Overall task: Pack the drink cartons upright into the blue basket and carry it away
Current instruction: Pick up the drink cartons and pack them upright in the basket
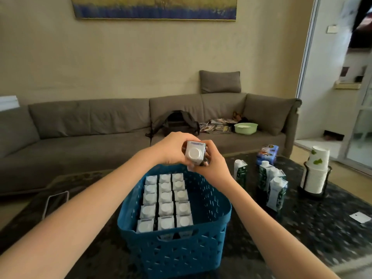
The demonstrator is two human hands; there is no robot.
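hands: my left hand (173,147) and right hand (214,165) both grip one carton (194,153) over basket (175,234) far rim
basket: on desk (314,228), three rows packed upright
hidden: held carton's lower body
loose cartons (269,184): right of basket, blurred

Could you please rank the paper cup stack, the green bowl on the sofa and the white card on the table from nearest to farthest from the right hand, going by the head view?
From the right hand:
1. Paper cup stack, on the table to its right.
2. White card, at the table's right edge, lower in view.
3. Green bowl, back on the sofa, beyond the table.
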